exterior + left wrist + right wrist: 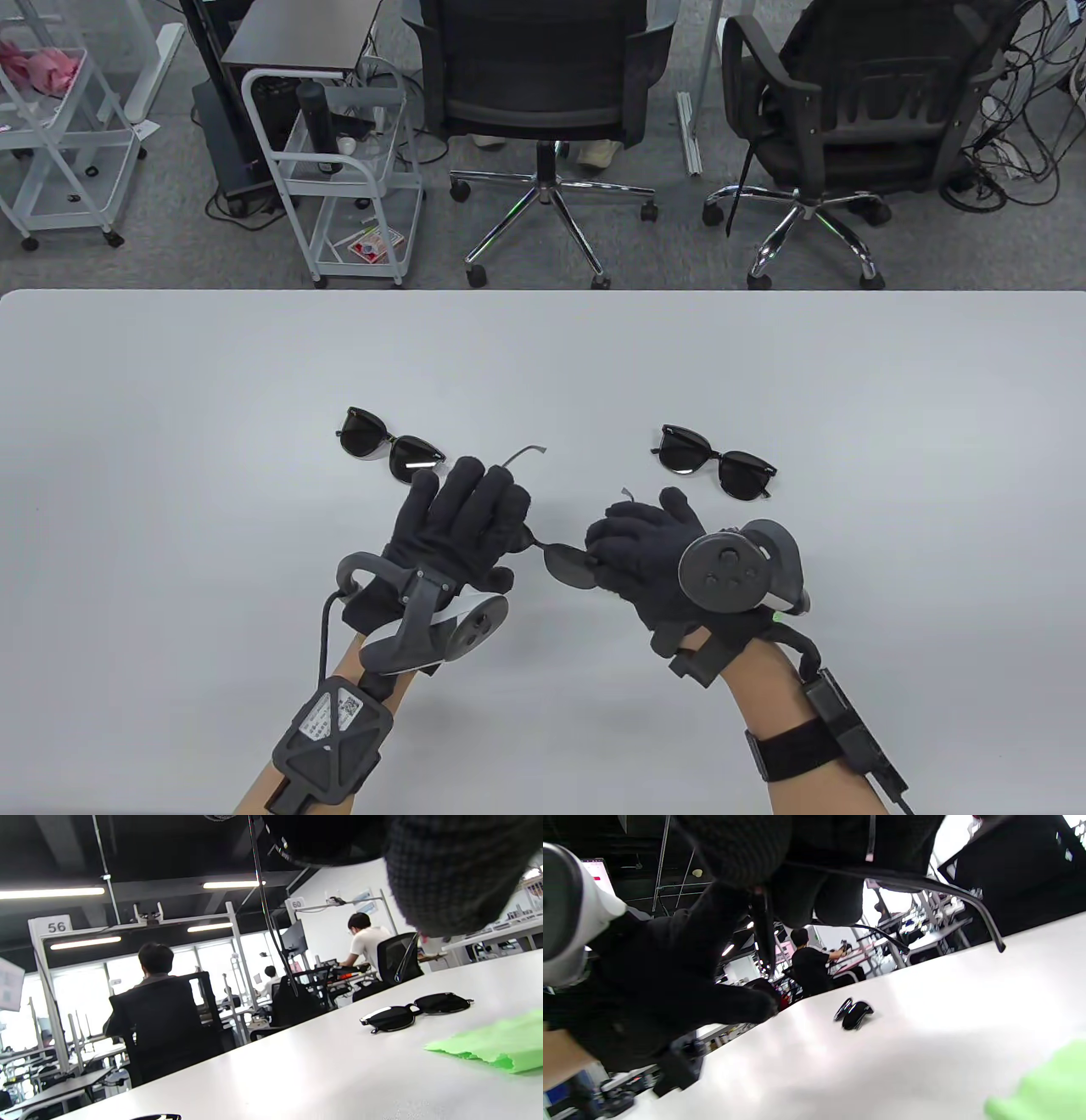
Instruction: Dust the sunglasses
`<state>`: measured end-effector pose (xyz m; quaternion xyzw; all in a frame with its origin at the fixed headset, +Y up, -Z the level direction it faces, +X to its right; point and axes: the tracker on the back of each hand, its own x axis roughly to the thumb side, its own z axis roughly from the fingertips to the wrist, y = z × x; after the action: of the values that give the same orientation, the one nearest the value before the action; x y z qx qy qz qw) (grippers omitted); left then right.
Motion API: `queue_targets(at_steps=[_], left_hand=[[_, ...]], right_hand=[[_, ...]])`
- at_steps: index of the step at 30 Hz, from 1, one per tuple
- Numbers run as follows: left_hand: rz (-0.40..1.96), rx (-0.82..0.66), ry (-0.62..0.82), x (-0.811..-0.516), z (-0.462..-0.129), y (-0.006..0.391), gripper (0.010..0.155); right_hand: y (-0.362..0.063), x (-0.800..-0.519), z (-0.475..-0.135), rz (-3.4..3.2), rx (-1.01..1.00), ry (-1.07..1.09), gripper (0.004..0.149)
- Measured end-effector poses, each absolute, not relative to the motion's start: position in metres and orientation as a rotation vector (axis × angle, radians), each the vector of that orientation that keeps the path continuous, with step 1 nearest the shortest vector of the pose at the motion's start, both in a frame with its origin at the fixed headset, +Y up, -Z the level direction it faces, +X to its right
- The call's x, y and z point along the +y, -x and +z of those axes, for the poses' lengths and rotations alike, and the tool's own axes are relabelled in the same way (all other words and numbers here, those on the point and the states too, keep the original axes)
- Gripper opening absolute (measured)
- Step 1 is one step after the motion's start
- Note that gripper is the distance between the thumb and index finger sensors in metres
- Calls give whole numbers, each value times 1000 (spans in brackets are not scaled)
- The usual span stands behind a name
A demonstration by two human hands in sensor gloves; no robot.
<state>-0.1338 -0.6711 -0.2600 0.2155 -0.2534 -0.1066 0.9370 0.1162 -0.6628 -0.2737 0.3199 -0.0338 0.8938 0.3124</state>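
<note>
Table view | left hand (pixel 462 531) and right hand (pixel 649 552) hold one pair of sunglasses (pixel 567 567) above the table (pixel 170 407), fingers clamped on its frame | cloth (pixel 496 1043) lies unused | risk: tight grip could bend a thin temple

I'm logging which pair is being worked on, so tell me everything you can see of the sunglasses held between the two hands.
The held sunglasses are dark-lensed with thin grey temple arms, both unfolded and pointing away from the person. They are lifted off the white table. The left hand grips one side, the right hand the other, so only one lens and the bridge show. Frame material is unclear.
</note>
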Motion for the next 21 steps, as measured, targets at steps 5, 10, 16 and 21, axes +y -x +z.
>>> queue_targets(at_steps=[5,10,16,21], left_hand=[[-223,-559,-484,-668,-256,132,103],[-208,-570,-495,-665,-256,133,93],[-194,-464,-477,-666,-266,144,92],[-160,-405,-442,-670,-274,158,93]], right_hand=[[-115,-666,-276,2351,-17,-865,40],[-121,-666,-278,2339,-58,-802,41],[-136,-656,-273,2467,-413,-672,51],[-131,-678,-284,2868,-78,-846,43]])
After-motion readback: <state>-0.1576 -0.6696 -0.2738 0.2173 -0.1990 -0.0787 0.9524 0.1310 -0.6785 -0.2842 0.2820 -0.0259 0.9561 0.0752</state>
